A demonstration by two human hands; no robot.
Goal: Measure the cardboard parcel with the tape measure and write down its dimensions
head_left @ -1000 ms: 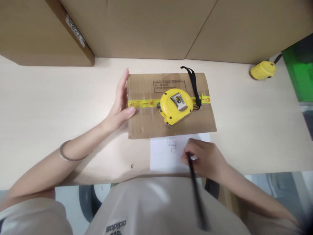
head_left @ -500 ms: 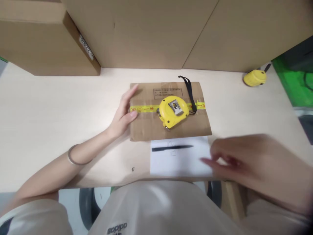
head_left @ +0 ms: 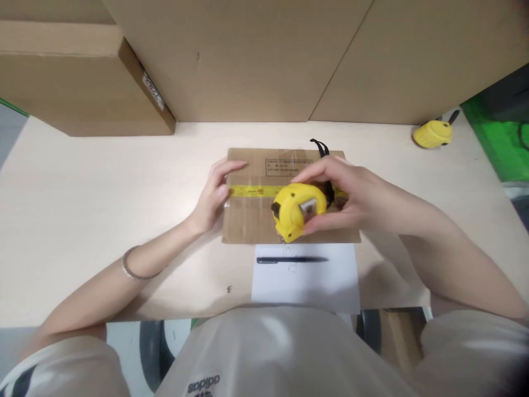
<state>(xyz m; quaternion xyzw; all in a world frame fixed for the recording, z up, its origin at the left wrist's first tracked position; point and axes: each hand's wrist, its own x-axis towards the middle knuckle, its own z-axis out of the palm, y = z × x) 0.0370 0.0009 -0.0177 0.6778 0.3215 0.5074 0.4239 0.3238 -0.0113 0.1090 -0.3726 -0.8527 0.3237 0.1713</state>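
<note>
A flat cardboard parcel (head_left: 248,220) with a strip of yellow tape lies on the light table (head_left: 82,193). My left hand (head_left: 212,193) rests against the parcel's left edge, fingers stretched over its top corner and thumb on the tape. My right hand (head_left: 351,193) is wrapped round a yellow tape measure (head_left: 294,212), which is tilted up on the parcel, its black strap behind my fingers. A black pen (head_left: 291,259) lies on a white sheet of paper (head_left: 306,281) just in front of the parcel.
A large cardboard box (head_left: 74,77) stands at the back left and cardboard panels (head_left: 289,55) line the back. A second yellow tape measure (head_left: 432,134) sits at the back right beside a green object (head_left: 500,143). The table's front edge runs close to my body.
My right hand put the pen down on the paper, swung up to the parcel and took hold of the tape measure, tilting it. My left hand slid slightly further onto the parcel.
</note>
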